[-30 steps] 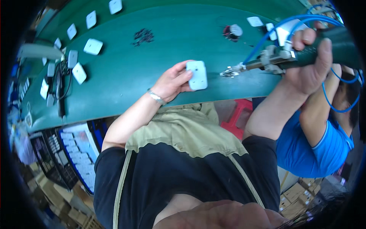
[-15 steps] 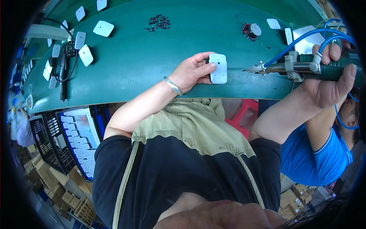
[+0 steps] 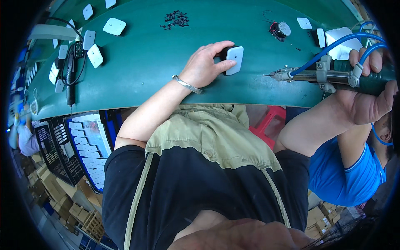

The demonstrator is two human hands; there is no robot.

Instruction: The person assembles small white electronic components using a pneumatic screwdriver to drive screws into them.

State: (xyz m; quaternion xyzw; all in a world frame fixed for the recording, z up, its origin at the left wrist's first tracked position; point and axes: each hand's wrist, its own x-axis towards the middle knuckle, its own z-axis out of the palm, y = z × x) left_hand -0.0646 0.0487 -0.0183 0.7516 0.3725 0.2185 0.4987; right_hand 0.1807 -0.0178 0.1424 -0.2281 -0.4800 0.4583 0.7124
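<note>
My left hand (image 3: pixel 204 64) holds a small rounded case (image 3: pixel 235 59) over the middle of the green table. The thumb lies on its white face, which has a small dark hole, and the fingers wrap behind its black side. The case stands tilted. At the right, my right hand (image 3: pixel 366 93) is wrapped round the dark green body of a powered screwdriver (image 3: pixel 333 76), fingers above and thumb below. Its metal nose points left toward the case, apart from it. A blue hose (image 3: pixel 325 52) runs from the tool's front up to the right.
A pile of small black screws (image 3: pixel 175 19) lies at the far middle. A round speaker-like part with wires (image 3: pixel 280 31) sits far right. Several white-faced cases (image 3: pixel 114 26) and a corded screwdriver (image 3: pixel 70 83) are at the left. A co-worker in a blue shirt (image 3: pixel 346 171) is at the right.
My left hand has moved slightly away from me with the case and tilted it, so more of its black side shows. My right hand and the screwdriver have shifted a little right.
</note>
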